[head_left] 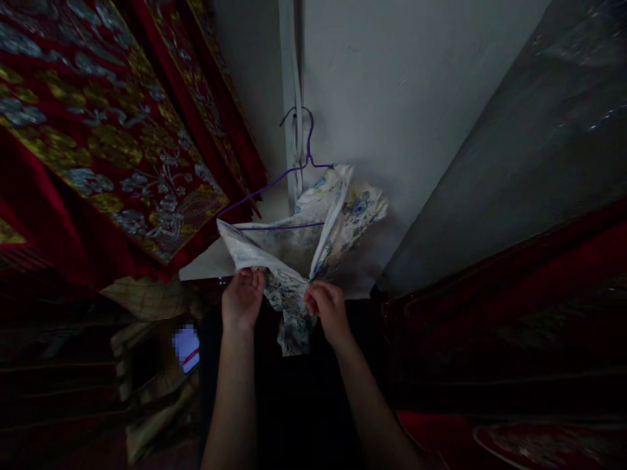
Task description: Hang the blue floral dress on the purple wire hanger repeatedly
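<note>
A white garment with a blue floral print [360, 212] hangs on a purple wire hanger [279, 177], its neckline spread wide in a V. The hanger's hook sits at a pale strip on the wall. My left hand [243, 297] has its fingers curled on the garment's left edge, below the hanger's left end. With finger and thumb together, my right hand [327, 305] pinches the cloth at the bottom of the V. Below and between the hands the lower part of the garment droops in a crumpled bunch.
Red embroidered cloth [112, 150] with gold and silver flowers hangs close on the left. A pale wall [382, 78] stands behind the hanger. At lower left lies a lit phone screen [187, 349], partly blurred. Dark red fabric [529, 281] fills the right side.
</note>
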Motion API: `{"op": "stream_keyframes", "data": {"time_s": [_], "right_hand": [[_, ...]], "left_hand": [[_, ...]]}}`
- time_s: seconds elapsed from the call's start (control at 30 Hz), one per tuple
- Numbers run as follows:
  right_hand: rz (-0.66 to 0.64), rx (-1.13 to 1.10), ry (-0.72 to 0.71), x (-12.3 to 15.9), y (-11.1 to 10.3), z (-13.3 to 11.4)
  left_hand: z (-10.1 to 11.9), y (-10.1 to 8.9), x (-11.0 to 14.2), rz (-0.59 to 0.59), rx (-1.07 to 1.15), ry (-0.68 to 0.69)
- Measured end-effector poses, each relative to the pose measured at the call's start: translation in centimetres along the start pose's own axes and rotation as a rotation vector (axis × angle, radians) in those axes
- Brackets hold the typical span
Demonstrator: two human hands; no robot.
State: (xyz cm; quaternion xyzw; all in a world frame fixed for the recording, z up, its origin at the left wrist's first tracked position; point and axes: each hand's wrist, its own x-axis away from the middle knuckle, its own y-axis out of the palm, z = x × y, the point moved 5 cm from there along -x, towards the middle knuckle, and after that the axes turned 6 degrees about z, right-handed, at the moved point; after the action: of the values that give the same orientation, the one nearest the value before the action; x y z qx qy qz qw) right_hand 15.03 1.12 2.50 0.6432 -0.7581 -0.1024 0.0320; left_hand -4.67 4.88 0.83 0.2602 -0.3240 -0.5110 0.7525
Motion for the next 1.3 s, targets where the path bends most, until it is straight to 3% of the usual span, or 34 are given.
{"op": "stream_keyframes", "data": {"time_s": [0.1, 0.2, 0.3, 0.4, 0.47, 0.57, 0.67, 0.8, 0.87, 0.93, 1.0, 1.03, 1.1, 1.17, 1.23, 1.3], "right_hand": [[-0.039, 0.07, -0.009, 0.3, -1.3, 0.7], [-0.055, 0.124, -0.008, 0.5, -2.4, 1.5], [0.035, 0.144, -0.023, 0.6, -3.3, 2.2], [0.253, 0.127, -0.103, 0.4, -4.4, 2.2], [0.275, 0.096, -0.09, 0.3, -4.1, 2.1], [0.012, -0.099, 0.14, 0.6, -1.4, 2.3], [-0.209, -0.348, 0.313, 1.3, 1.5, 1.0], [-0.463, -0.372, 0.42, 0.6, 3.6, -2.3], [-0.616, -0.292, 0.462, -0.2, 3.8, -3.9], [-0.782, -0.143, 0.456, -1.0, 3.7, -5.5], [-0.934, 0.094, 0.376, -1.9, 3.1, -6.8], [-0.949, 0.212, 0.294, -2.7, 2.7, -7.4], [-0.77, 0.374, 0.064, -5.5, 1.5, -9.0], [-0.409, 0.393, -0.17, -8.7, -0.3, -10.9], [-0.153, 0.354, -0.315, -11.2, -1.4, -11.9], [-0.08, 0.338, -0.416, -13.4, -1.3, -11.8]], "left_hand": [[-3.3, 0.5, 1.4, -0.005, -0.137, 0.022], [-5.0, 1.6, 2.5, -0.045, -0.255, 0.041], [-4.4, 2.9, 3.9, -0.104, -0.328, 0.158], [-3.2, 4.7, 6.2, -0.251, -0.335, 0.242], [-2.4, 6.0, 8.0, -0.357, -0.363, 0.26], [-1.1, 7.8, 10.5, -0.494, -0.542, 0.36], [0.8, 9.4, 11.8, -0.649, -0.754, 0.561], [3.6, 10.0, 10.7, -0.788, -0.954, 0.718], [4.4, 9.3, 8.9, -0.763, -1.014, 0.651], [4.1, 7.9, 7.0, -0.764, -1.081, 0.488], [2.6, 5.8, 5.6, -0.815, -1.201, 0.296], [1.8, 4.6, 5.1, -0.836, -1.28, 0.228], [0.7, 2.5, 4.5, -0.864, -1.439, 0.173], [0.4, 1.2, 4.6, -0.9, -1.526, 0.155], [1.0, 1.2, 5.5, -0.927, -1.48, 0.127], [2.2, 2.6, 6.9, -0.952, -1.346, 0.15]]}}
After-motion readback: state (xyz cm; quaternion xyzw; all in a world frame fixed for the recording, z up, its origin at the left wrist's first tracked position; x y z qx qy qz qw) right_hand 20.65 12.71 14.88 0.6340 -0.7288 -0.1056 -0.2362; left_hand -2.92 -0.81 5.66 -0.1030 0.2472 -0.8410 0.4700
